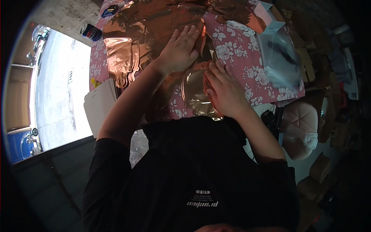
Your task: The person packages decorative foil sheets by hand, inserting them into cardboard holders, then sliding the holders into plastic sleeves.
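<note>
My left hand lies flat, fingers stretched out, on a wide copper-coloured foil sheet. Closer to my body, my right hand rests palm down with fingers extended on a gold-toned flat foil piece with a rounded edge. That piece reaches the table's near edge, in front of my black shirt, and its right part is hidden under my right hand. Left of my left forearm is a stack of shiny foil pieces with rounded lower ends. Neither hand grips anything.
A pink floral cloth covers the table. A Pepsi can stands at the far left, near cardboard sheets. At right are a white box, clear plastic bags and a padded stool.
</note>
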Demonstrator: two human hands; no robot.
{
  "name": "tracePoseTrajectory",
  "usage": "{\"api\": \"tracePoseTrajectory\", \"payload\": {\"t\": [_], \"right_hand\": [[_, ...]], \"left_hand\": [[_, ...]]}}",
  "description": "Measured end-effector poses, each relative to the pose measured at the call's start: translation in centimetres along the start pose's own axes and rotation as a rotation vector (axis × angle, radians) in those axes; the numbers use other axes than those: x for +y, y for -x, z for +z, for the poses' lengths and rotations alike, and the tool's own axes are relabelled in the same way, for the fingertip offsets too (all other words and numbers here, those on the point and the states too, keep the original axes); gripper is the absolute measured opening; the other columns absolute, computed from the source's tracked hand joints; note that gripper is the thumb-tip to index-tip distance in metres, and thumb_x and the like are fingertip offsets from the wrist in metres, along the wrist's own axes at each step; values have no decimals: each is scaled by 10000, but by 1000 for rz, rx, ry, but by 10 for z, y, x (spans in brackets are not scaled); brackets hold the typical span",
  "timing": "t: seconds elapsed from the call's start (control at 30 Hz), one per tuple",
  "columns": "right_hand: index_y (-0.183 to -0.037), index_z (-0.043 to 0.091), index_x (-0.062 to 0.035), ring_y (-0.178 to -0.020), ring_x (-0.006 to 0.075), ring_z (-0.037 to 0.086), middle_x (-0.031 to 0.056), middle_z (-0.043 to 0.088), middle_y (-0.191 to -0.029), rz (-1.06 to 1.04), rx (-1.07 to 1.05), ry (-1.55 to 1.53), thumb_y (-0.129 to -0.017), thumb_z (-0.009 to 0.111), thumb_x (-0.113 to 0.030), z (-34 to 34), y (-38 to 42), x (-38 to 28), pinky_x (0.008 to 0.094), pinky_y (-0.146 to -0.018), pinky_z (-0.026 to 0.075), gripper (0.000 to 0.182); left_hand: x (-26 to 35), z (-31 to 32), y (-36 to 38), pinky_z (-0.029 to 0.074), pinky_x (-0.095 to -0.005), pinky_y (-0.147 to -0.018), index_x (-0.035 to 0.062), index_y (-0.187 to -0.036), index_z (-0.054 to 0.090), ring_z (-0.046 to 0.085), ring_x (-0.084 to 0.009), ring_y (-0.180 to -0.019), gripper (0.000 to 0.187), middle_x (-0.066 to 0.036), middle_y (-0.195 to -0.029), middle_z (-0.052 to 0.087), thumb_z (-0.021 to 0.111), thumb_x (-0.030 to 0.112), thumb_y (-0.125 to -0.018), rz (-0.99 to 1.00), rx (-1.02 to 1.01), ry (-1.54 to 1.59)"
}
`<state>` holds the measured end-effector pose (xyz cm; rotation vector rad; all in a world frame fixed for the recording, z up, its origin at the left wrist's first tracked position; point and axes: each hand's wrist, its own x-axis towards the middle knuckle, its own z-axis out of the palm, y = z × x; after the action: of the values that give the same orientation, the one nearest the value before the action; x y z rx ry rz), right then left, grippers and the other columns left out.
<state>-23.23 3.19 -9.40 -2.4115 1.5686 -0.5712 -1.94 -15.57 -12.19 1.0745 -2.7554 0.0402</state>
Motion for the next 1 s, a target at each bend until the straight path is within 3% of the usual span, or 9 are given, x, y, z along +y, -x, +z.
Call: {"api": "tracePoseTrajectory", "payload": {"t": [0.07, 0.17, 0.23, 0.3, 0.33, 0.4, 0.53, 0.8, 1.0], "right_hand": [[-1542, 565, 0, -1609, 408, 394, 214, 465, -1693, -1, 4, 2, -1016, 712, -206, 0, 0, 0, 554, -1351, 284, 584], [-1542, 564, -4, -1610, 400, 396, 210, 470, -1689, -2, 4, 2, -1024, 705, -214, 1, 1, 1, 554, -1352, 282, 576], [-1539, 565, -6, -1610, 395, 398, 208, 477, -1682, -2, 10, 3, -1032, 700, -221, 0, 1, 0, 554, -1354, 279, 567], [-1539, 564, -6, -1608, 398, 398, 212, 481, -1676, 1, 8, 0, -1035, 697, -224, -1, 0, -1, 554, -1354, 278, 565], [-1538, 564, -6, -1607, 402, 399, 216, 485, -1671, 2, 5, -1, -1038, 695, -228, -2, 0, -1, 554, -1354, 277, 563], [-1536, 564, -3, -1606, 405, 399, 220, 488, -1666, 0, 15, 3, -1040, 693, -228, 0, 0, -1, 552, -1355, 274, 560], [-1570, 518, 30, -1622, 391, 373, 221, 480, -1665, 6, -10, 27, -1085, 631, -266, 2, 1, 2, 525, -1373, 236, 579], [-1550, 537, 36, -1629, 383, 364, 222, 471, -1673, 3, -2, 31, -1090, 625, -271, 3, 2, 2, 522, -1375, 231, 560], [-1535, 553, 24, -1626, 381, 372, 215, 465, -1686, -2, 3, 21, -1074, 644, -249, 2, 1, 2, 530, -1371, 240, 543]], "left_hand": [[-14, 2, -3, 135, -593, -1372, -29, -1724, 281, 167, -431, -1702, 743, -255, -1815, 240, 493, 319, -1102, -1, 77, 382], [-20, -12, -3, 111, -599, -1371, -29, -1720, 283, 148, -453, -1700, 724, -267, -1811, 241, 490, 298, -1109, -27, 197, 517], [-7, -30, -1, 113, -602, -1371, -15, -1715, 312, 168, -459, -1695, 714, -272, -1797, 273, 519, 291, -1104, -20, 279, 465], [12, -43, 2, 110, -553, -1383, 24, -1724, 330, 167, -388, -1711, 693, -215, -1820, 259, 540, 231, -1097, 191, 280, 292], [21, -45, 2, 110, -553, -1383, 24, -1724, 330, 167, -388, -1711, 693, -215, -1820, 259, 540, 231, -1097, 193, 279, 290], [34, -46, 1, 151, -574, -1377, 21, -1695, 386, 223, -380, -1698, 669, -217, -1790, 329, 574, 243, -1093, 391, -31, 231], [18, -15, -13, 166, -585, -1375, 21, -1691, 389, 253, -370, -1689, 670, -213, -1782, 348, 569, 290, -1105, 361, -103, 217], [-10, -1, -43, 189, -575, -1374, 29, -1720, 339, 272, -330, -1687, 697, -158, -1801, 336, 509, 360, -1131, 296, -56, 7], [-13, 1, -41, 166, -584, -1378, 47, -1725, 336, 237, -344, -1696, 684, -162, -1797, 340, 533, 332, -1135, 297, -24, 66]]}}
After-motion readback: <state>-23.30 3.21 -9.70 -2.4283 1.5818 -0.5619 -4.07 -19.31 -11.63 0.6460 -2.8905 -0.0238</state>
